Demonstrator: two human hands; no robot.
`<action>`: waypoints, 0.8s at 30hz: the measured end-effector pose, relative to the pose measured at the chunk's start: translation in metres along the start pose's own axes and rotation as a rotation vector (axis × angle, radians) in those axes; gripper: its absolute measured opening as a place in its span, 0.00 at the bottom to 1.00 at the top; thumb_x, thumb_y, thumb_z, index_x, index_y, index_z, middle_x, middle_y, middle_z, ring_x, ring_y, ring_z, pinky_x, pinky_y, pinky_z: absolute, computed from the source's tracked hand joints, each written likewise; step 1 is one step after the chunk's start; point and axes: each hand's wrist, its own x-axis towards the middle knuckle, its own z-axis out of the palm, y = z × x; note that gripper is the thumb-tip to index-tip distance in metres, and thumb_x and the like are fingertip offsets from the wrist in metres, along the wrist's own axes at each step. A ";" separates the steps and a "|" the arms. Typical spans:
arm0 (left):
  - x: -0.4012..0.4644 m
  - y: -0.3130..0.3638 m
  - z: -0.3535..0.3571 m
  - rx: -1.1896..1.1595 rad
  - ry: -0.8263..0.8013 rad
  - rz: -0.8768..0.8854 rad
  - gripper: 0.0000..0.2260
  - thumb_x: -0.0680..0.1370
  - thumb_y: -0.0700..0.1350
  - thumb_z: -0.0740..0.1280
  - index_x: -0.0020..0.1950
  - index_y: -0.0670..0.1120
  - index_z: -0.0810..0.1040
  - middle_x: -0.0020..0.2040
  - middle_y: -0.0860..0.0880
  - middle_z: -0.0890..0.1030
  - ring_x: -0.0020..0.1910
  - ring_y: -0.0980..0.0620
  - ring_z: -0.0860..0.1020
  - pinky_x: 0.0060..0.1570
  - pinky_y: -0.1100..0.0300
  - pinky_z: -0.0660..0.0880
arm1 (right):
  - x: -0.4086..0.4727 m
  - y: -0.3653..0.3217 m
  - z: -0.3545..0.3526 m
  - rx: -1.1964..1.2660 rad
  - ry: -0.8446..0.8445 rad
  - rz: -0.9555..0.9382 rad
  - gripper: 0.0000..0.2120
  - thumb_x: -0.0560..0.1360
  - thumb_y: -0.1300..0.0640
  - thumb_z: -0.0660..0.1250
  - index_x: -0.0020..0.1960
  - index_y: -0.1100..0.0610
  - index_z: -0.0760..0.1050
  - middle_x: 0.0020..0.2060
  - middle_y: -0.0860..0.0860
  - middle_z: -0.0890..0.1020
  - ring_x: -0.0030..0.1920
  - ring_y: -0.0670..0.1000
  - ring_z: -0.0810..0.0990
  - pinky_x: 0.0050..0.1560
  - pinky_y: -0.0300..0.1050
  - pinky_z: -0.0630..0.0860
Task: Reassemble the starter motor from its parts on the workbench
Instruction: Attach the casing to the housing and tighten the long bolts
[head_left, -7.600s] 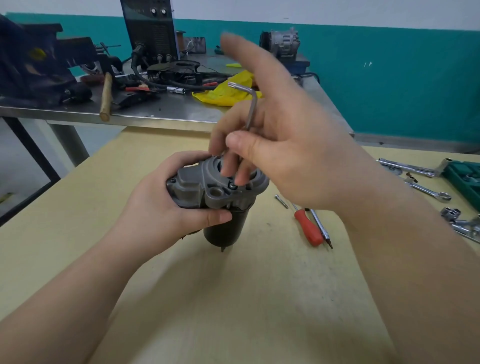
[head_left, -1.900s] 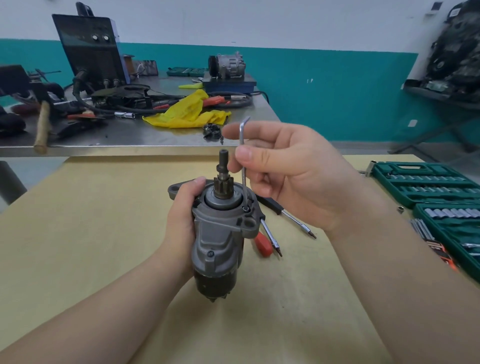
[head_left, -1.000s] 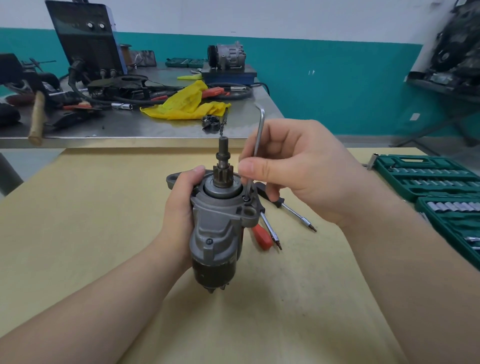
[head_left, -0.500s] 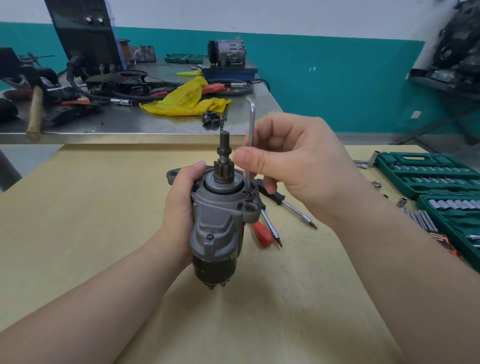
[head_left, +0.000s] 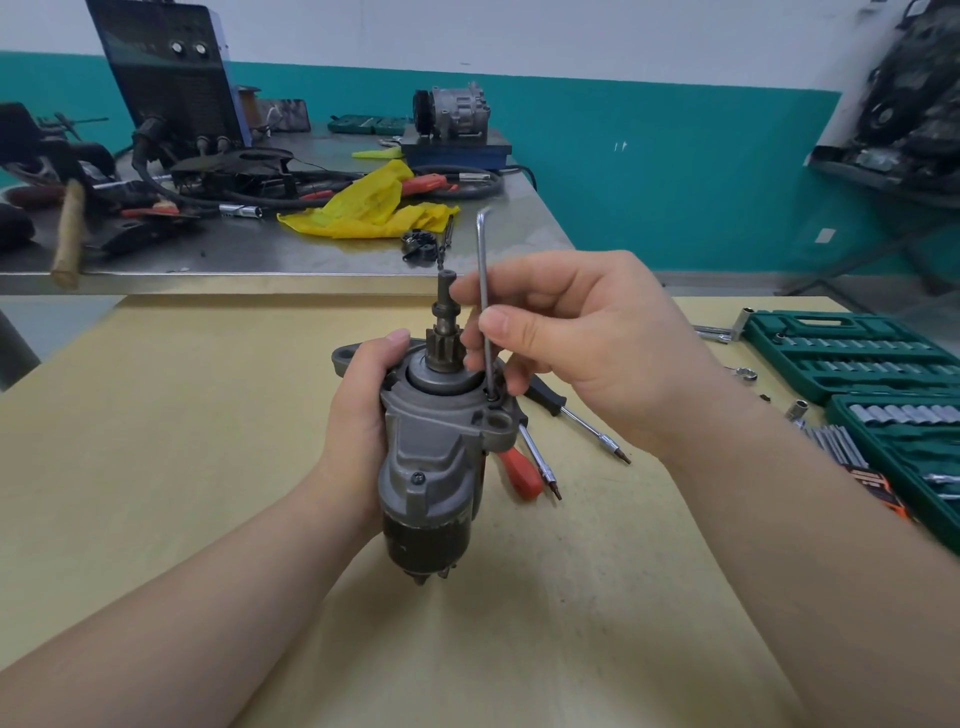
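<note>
Grey cast metal forms the upper housing of the motor (head_left: 434, 457), which stands upright above the desk (head_left: 156, 441), its dark lower body pointing down and its pinion shaft (head_left: 445, 322) up. The left hand (head_left: 363, 415) grips the housing from the left side, fingers hidden behind it and thumb lying along the rim. The right hand (head_left: 587, 343) pinches the long leg of a hex key (head_left: 485, 301) between thumb and fingers; the key stands nearly vertical, its bent end at the top and its tip set into a bolt (head_left: 492, 397) on the right mounting ear. Behind the motor on the desk lie a red-handled screwdriver (head_left: 522, 475) and a black-handled one (head_left: 571, 415). Green socket cases (head_left: 852, 358) sit open at the right. A steel bench (head_left: 291, 249) beyond carries a yellow rag (head_left: 369, 208).
</note>
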 end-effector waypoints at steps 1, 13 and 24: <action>-0.002 0.002 0.002 -0.008 -0.032 -0.009 0.18 0.76 0.53 0.66 0.32 0.47 0.87 0.33 0.49 0.85 0.29 0.51 0.84 0.31 0.61 0.81 | 0.000 0.000 0.001 0.000 0.003 -0.003 0.11 0.80 0.69 0.70 0.54 0.55 0.84 0.39 0.50 0.87 0.39 0.49 0.86 0.35 0.41 0.79; -0.002 0.003 0.003 0.027 -0.021 0.003 0.29 0.86 0.50 0.58 0.29 0.48 0.86 0.30 0.50 0.84 0.27 0.53 0.83 0.29 0.64 0.80 | -0.002 -0.004 0.000 -0.013 -0.019 0.011 0.10 0.83 0.67 0.67 0.56 0.55 0.83 0.41 0.51 0.87 0.44 0.52 0.87 0.41 0.46 0.82; -0.005 0.006 0.007 0.047 0.031 -0.010 0.28 0.85 0.50 0.60 0.28 0.49 0.85 0.30 0.50 0.83 0.26 0.53 0.82 0.28 0.63 0.79 | -0.001 -0.004 0.001 -0.035 0.043 0.005 0.06 0.78 0.62 0.74 0.54 0.56 0.82 0.44 0.55 0.88 0.44 0.54 0.88 0.37 0.45 0.82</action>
